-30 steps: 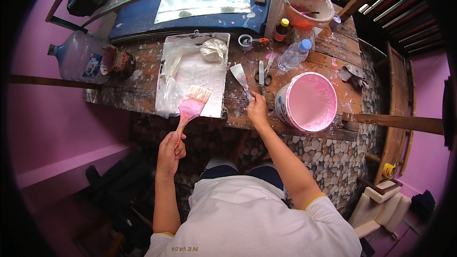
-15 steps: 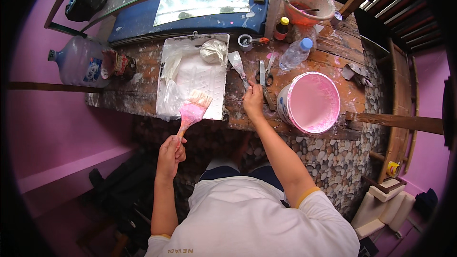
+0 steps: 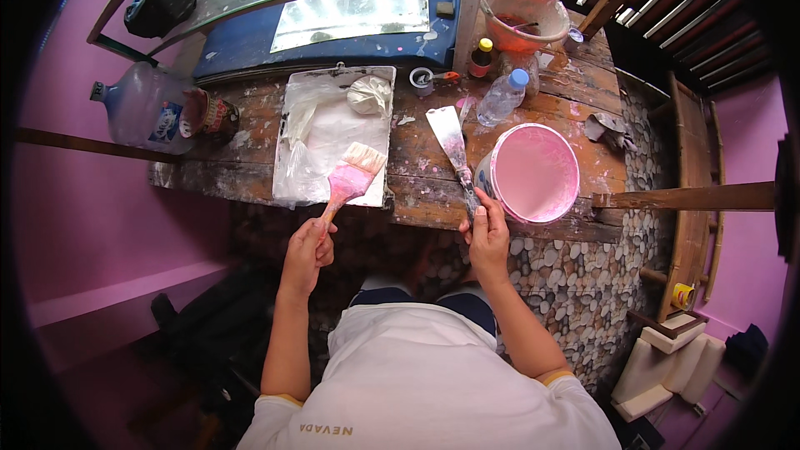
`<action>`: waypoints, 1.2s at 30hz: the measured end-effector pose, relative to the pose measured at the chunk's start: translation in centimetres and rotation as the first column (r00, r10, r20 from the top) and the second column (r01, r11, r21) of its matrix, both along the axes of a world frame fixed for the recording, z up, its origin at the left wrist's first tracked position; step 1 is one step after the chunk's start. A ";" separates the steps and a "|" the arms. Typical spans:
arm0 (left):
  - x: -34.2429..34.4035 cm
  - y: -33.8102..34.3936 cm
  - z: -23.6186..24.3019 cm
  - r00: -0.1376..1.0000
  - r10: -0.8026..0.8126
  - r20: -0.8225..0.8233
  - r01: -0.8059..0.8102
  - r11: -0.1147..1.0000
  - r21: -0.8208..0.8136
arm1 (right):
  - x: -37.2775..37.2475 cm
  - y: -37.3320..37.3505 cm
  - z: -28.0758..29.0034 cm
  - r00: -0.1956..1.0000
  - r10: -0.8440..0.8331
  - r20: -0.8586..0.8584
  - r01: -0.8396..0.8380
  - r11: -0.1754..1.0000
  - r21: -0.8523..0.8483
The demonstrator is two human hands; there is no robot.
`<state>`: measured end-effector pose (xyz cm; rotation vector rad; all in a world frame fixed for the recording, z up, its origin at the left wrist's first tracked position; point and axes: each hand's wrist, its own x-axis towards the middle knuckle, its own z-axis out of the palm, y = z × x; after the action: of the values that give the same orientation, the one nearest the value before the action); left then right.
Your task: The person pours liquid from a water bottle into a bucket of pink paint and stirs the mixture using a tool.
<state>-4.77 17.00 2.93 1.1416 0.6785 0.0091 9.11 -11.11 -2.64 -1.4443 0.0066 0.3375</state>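
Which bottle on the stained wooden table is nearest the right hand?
The clear plastic bottle with the blue cap; the small dark yellow-capped bottle stands farther from the right hand, the large translucent jug far left.

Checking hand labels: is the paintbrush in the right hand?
No, the left hand holds the paintbrush by its handle, while the right hand holds a scraper.

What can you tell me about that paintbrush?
The paintbrush is broad and flat, with pale bristles streaked pink, a ferrule area coated in pink paint, and an orange-brown handle, probably wooden. The left hand grips the handle. Its bristles point away from the person, slightly rightward, over the near part of the white tray; whether they touch it, I cannot tell.
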 end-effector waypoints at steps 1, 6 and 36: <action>0.1 -0.1 0.0 1.000 -0.003 0.005 0.003 1.000 0.006 | -0.6 -1.1 1.9 0.998 -0.007 0.061 0.011 0.998 -0.062; 0.3 -0.9 -0.9 0.998 -0.011 0.061 0.013 1.000 -0.024 | -1.8 -8.6 9.0 0.993 -0.055 0.107 0.068 0.990 -0.123; -1.8 -3.2 -5.6 0.984 0.174 0.027 -0.171 0.982 -0.077 | 11.6 -9.7 4.0 0.759 0.586 0.284 0.074 0.355 -0.932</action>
<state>-6.54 13.82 -2.67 1.0059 0.7405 0.1489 20.72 -20.83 1.32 -2.6823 -0.7025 0.1105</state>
